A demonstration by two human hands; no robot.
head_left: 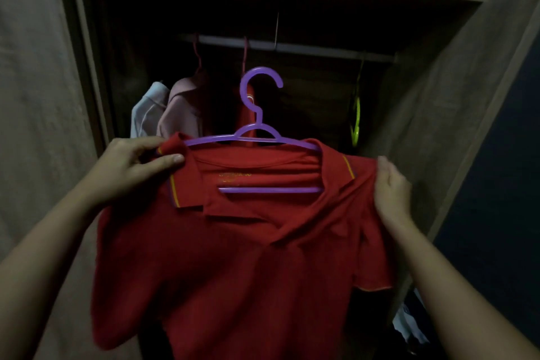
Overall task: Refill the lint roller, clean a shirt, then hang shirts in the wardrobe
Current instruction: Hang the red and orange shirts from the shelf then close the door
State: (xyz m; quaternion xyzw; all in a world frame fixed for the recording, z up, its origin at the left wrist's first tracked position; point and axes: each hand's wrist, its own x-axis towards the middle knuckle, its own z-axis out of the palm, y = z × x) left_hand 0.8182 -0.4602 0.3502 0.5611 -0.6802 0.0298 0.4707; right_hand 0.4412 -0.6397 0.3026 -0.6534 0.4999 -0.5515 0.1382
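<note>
As left hand (137, 164) and right hand (391, 187) hold shirt (233, 257), garments (178, 114) in wardrobe (423, 96)

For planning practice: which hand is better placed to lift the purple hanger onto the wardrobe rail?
Probably the left hand: it pinches the red polo shirt at the end of the purple plastic hanger; the right hand grips cloth farther out.
</note>
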